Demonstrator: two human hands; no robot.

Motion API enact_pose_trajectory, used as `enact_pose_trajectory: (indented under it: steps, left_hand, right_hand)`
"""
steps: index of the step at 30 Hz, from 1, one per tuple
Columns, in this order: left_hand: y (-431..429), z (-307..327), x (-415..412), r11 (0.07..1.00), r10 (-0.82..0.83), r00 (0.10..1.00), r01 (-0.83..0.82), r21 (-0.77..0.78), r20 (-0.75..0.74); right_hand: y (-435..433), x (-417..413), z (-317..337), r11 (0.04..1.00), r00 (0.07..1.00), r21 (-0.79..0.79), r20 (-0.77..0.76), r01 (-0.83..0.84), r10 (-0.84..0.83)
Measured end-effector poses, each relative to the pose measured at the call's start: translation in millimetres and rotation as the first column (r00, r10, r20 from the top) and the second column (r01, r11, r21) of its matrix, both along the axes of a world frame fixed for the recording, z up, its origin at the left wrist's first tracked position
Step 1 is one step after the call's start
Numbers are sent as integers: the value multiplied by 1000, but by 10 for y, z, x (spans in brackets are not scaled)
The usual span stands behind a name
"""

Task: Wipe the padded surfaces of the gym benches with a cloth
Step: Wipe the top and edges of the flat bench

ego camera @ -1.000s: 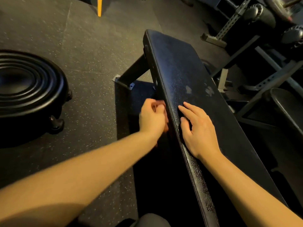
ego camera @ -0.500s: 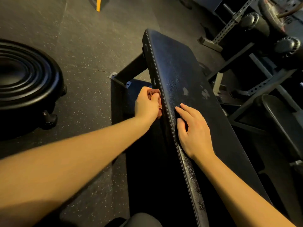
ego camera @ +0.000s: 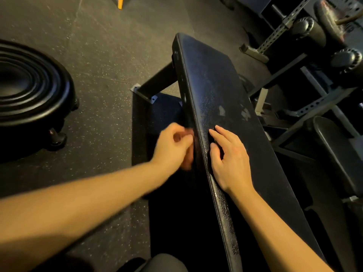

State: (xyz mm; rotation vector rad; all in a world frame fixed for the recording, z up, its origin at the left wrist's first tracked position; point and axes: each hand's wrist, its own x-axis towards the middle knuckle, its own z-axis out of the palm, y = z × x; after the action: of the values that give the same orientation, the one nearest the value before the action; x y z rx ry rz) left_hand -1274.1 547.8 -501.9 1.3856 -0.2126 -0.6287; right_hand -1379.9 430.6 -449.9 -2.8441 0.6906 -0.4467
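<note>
Left grip (ego camera: pixel 172 147) blurred, curled round cloth (ego camera: pixel 189 132) at padded desk (ego camera: pixel 212 79) side, right grip (ego camera: pixel 229 163) flat on top, fingers straight

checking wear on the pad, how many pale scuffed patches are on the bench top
2, both on the bench pad just beyond the right hand: the left patch and the right patch. More may hide under the hand.

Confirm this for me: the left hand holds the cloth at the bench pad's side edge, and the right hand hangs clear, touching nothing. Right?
Not quite. The head view shows the right hand resting flat on top of the bench pad, fingers straight. The rest holds: the left hand holds the cloth at the pad's side edge.
</note>
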Motion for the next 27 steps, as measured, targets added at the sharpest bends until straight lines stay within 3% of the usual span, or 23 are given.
enact_pose_trajectory:
  steps: [3, 6, 10, 14, 16, 23, 27]
  left_hand:
    - [330, -91, -610, 981, -180, 984, 181, 77, -15]
    - [-10, 5, -181, 998, 16, 998, -12, 63, -57]
    - [-279, 115, 365, 979, 130, 991, -131, 157, 18]
    - [296, 135, -548, 996, -92, 994, 91, -7, -56]
    - [491, 190, -848, 983, -182, 983, 182, 25, -4]
    - [-53, 128, 114, 989, 66, 997, -61, 131, -31]
    - [297, 199, -571, 996, -84, 996, 84, 27, 1]
  right_hand:
    - [0, 5, -19, 1000, 1000, -10, -7, -1, 1]
    - [-13, 1, -20, 1000, 1000, 3, 8, 0, 0]
    - [-16, 2, -26, 1000, 1000, 2, 3, -1, 1]
    - [-18, 7, -29, 1000, 1000, -3, 12, -2, 2]
    - [-13, -6, -37, 1000, 1000, 4, 13, 8, -8]
    - [-1, -2, -25, 1000, 1000, 15, 6, 6, -6]
    - [-13, 1, -23, 1000, 1000, 6, 5, 6, -6]
